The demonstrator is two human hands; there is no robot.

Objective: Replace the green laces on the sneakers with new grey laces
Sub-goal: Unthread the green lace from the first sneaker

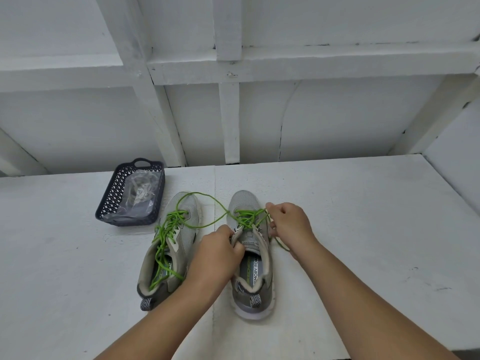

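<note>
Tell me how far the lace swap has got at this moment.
Early. Done: the right sneaker's green lace is out of its upper eyelets. In hand: the left hand holds that sneaker's tongue area while the right hand pulls the lace. Left: the left sneaker is fully laced green, and the packet of laces sits unopened in the basket.

Two grey sneakers stand side by side on a white surface (337, 229), toes pointing away from the person. The left hand (217, 252) grips the tongue edge of the right sneaker (250, 255), while the right hand (289, 224) pinches its green lace (249, 216) beside the upper eyelets. One loose lace end arcs across to the left sneaker (168, 245), whose own green lace (166, 240) lies slack and tangled. Farther left sits a dark perforated basket (109, 198) holding a clear packet (139, 196).
</note>
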